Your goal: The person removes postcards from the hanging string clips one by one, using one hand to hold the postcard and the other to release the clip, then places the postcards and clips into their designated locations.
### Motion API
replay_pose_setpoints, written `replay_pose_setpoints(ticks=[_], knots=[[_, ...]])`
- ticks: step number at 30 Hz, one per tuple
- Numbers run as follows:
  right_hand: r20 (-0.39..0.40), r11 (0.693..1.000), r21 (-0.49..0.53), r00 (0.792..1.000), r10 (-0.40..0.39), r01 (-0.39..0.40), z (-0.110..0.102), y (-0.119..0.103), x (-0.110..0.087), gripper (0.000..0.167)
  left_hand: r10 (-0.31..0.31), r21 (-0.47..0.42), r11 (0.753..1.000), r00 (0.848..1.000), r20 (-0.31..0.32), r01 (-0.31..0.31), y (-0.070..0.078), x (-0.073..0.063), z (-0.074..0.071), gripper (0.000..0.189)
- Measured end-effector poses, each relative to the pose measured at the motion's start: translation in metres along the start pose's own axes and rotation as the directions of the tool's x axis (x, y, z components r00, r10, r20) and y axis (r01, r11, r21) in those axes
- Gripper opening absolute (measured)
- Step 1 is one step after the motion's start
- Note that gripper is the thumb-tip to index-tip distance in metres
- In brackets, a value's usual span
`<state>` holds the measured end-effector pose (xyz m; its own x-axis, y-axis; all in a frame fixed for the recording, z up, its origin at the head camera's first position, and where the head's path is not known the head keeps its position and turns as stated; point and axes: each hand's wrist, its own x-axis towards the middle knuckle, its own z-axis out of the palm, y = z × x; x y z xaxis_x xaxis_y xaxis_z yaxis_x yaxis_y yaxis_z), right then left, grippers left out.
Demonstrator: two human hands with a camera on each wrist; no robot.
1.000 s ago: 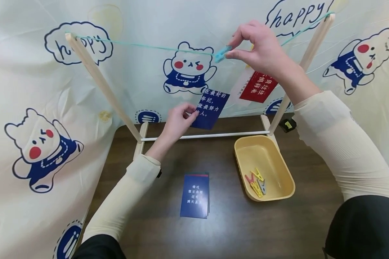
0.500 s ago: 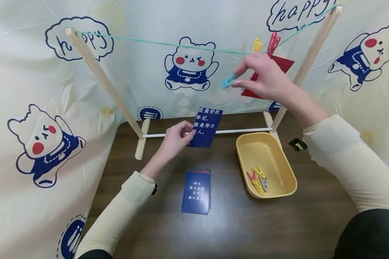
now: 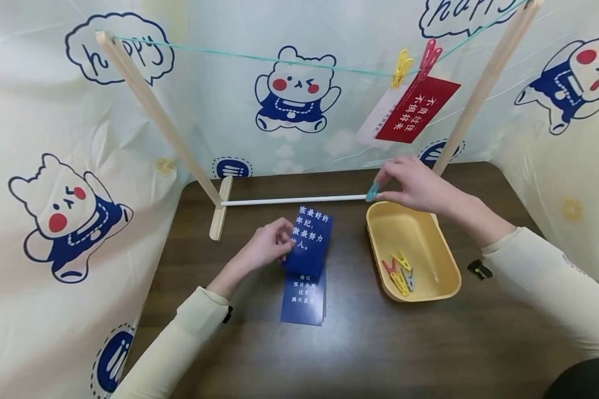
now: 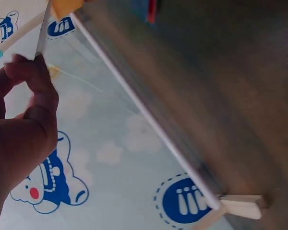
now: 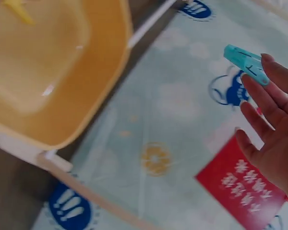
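My left hand pinches a dark blue card with white writing by its left edge, above a small stack of cards on the table. In the left wrist view that card shows edge-on. Between thumb and fingertips my right hand pinches a light blue clothespin, just over the far left rim of the yellow basin. A red and white card hangs from the green string, under a yellow clothespin and a red clothespin.
Several clothespins lie inside the basin. Wooden posts stand left and right, joined low down by a white rod. A printed cloth covers the back and sides. A small black and yellow object is near my right sleeve.
Both hands have come down from the string. The left brought the blue card over the stack; the right carried the light blue clothespin down to the basin's far edge.
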<state>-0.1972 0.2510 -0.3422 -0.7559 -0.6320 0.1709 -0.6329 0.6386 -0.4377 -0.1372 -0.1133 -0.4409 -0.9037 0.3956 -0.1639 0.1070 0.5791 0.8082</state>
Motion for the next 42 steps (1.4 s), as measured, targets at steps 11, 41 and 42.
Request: replay_pose_setpoints(ticks=[11,41,42], knots=[[0.378,0.980,-0.030,0.906,0.192,-0.195,0.031,0.032,-0.037,0.013,-0.237,-0.035,0.965,0.927,0.291,0.258,-0.026,-0.011,0.015,0.013],[0.683,0.910,-0.174,0.620,0.387,-0.376,0.065,0.043,-0.070,0.031,-0.256,0.297,0.942,0.911,0.323,0.160,-0.048,-0.015,0.029,0.031],[0.678,0.918,-0.172,0.633,0.374,-0.357,0.064,0.043,-0.069,0.032,-0.249,0.297,0.942,0.916,0.315,0.154,-0.046,-0.014,0.027,0.030]])
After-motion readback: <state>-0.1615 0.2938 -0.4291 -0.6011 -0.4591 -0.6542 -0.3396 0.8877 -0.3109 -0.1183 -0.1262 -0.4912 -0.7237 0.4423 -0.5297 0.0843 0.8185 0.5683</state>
